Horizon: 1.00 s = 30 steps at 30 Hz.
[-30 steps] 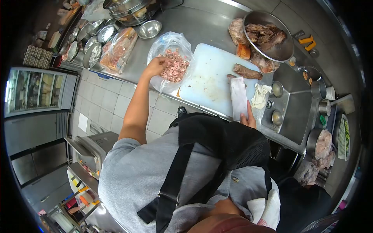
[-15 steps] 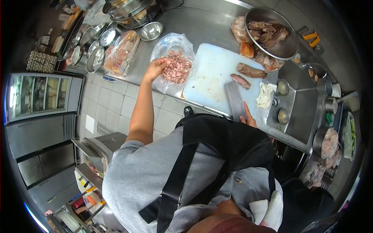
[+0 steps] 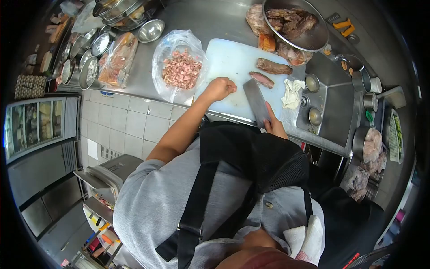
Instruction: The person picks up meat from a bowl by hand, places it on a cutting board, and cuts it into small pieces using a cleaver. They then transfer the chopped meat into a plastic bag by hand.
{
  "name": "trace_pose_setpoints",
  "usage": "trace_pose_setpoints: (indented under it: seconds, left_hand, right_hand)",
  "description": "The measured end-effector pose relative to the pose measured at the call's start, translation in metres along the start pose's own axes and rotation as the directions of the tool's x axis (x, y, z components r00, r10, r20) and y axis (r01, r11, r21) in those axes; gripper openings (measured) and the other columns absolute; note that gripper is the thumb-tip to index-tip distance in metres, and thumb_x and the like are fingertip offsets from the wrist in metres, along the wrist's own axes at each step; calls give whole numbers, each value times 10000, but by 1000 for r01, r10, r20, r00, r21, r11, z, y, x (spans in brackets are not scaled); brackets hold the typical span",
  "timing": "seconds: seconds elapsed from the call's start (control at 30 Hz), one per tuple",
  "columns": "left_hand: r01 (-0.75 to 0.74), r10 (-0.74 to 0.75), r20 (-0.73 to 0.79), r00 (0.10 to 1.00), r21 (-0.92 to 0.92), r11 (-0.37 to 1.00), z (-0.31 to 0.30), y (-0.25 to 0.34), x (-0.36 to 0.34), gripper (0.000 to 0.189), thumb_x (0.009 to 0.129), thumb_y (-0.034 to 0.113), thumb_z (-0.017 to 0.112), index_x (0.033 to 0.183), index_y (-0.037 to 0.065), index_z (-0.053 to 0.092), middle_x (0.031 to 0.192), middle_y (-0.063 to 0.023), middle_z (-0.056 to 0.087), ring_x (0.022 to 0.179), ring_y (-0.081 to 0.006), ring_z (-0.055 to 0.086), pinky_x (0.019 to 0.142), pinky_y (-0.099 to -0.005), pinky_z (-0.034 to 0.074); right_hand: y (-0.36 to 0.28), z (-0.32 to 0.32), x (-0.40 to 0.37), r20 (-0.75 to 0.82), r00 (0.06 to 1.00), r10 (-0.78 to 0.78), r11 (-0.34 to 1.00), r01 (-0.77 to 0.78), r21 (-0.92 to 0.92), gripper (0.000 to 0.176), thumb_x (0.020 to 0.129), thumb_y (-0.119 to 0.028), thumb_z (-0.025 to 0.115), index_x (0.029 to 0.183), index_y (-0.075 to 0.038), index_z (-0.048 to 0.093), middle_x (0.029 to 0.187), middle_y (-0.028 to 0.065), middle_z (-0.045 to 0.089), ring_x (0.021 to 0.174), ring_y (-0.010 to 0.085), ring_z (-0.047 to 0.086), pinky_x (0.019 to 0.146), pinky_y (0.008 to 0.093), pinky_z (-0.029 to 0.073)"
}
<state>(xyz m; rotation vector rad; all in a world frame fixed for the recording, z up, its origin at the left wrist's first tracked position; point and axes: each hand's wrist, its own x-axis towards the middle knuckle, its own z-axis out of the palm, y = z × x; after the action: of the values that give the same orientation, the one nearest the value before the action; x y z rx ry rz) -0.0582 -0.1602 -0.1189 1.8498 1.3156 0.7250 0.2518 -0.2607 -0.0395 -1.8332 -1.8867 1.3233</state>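
Observation:
My left hand (image 3: 220,90) hangs over the near left part of the white cutting board (image 3: 226,58), fingers curled in; whatever they may hold is hidden. In my right hand (image 3: 275,126) is the handle of a cleaver (image 3: 255,101), its broad blade over the board's front and pointing away from me. Beyond the blade tip lie a cut piece of meat (image 3: 262,80), pink on its face, and a longer browned piece of meat (image 3: 274,67). Left of the board, a clear plastic bag (image 3: 162,52) lies spread open with diced meat (image 3: 182,70) on it.
A large metal bowl of cooked meat (image 3: 293,24) stands at the back right, beside bagged meat (image 3: 259,20). A crumpled white cloth (image 3: 293,93) lies right of the board, next to the sink (image 3: 336,107). Metal bowls (image 3: 151,31) and packed meat (image 3: 118,60) are on the left.
My left hand has moved right, from the diced meat to above the cutting board. My right hand still grips the cleaver. The camera view has shifted slightly.

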Motion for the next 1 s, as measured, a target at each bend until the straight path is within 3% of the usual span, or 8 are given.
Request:
trace_pose_setpoints:
  seconds: [0.07, 0.13, 0.23, 0.33, 0.53, 0.8, 0.87, 1.0]
  left_hand:
    - [-31, 35, -53, 998, 78, 996, 19, -7, -5, 184, 900, 196, 820, 1008, 46, 813, 943, -115, 754, 816, -289, 715, 773, -400, 576]
    - [-56, 74, -105, 992, 163, 985, 24, -4, -9, 183, 891, 194, 816, 1015, 60, 816, 937, -123, 732, 822, -325, 705, 783, -417, 574]
    - [85, -56, -180, 982, 158, 984, 21, 2, -13, 197, 872, 202, 831, 1034, 91, 818, 916, -117, 712, 833, -318, 704, 783, -415, 571]
    - [36, -19, -124, 992, 138, 990, 15, -1, -15, 230, 863, 232, 846, 1036, 83, 810, 915, -116, 715, 811, -313, 702, 772, -415, 571]
    - [-23, 36, -222, 974, 62, 998, 23, 3, -16, 156, 894, 196, 812, 991, 76, 794, 932, -104, 734, 828, -273, 735, 748, -392, 576]
    - [-36, 80, -195, 977, 221, 975, 22, 6, -14, 93, 917, 175, 760, 962, 98, 786, 912, -69, 730, 821, -275, 741, 731, -398, 582]
    - [-42, 92, -195, 976, 243, 969, 23, 5, -12, 89, 914, 175, 760, 956, 100, 782, 903, -67, 723, 818, -278, 737, 728, -402, 581]
    - [-1, 45, -211, 977, 203, 979, 28, 1, -10, 76, 909, 172, 757, 936, 101, 766, 885, -63, 707, 822, -292, 726, 732, -411, 581]
  right_hand:
    - [-1, 6, 0, -60, 990, -125, 992, 122, -39, 730, 1057, -92, 558, 1687, -299, 253, 906, 360, 701, 879, 525, 714, 815, 518, 541]
    - [-21, 4, -5, -63, 992, -113, 993, 111, -33, 730, 1056, -93, 560, 1687, -295, 253, 903, 356, 705, 884, 533, 708, 809, 528, 537]
    - [-33, 5, -5, -65, 991, -117, 993, 115, -24, 733, 1054, -95, 566, 1688, -289, 252, 890, 351, 708, 881, 542, 703, 798, 536, 533]
    - [-31, 8, -2, -62, 988, -142, 990, 141, -17, 736, 1054, -99, 569, 1689, -289, 249, 872, 351, 707, 865, 544, 703, 790, 534, 533]
    - [-20, 15, 1, -46, 988, -146, 989, 144, -35, 735, 1057, -114, 564, 1691, -296, 239, 851, 351, 704, 841, 537, 708, 778, 536, 532]
    - [-21, 17, 3, 3, 992, -124, 991, 124, -49, 736, 1056, -118, 557, 1690, -298, 230, 845, 345, 705, 829, 522, 711, 771, 556, 524]
    - [-29, 19, 3, 35, 999, -37, 988, 42, -151, 695, 1080, -142, 538, 1686, -326, 252, 888, 359, 693, 852, 525, 705, 820, 492, 542]
    - [-18, 36, 10, -30, 996, -83, 974, 74, -214, 705, 1071, -107, 532, 1684, -319, 256, 895, 372, 682, 867, 545, 690, 787, 491, 537]
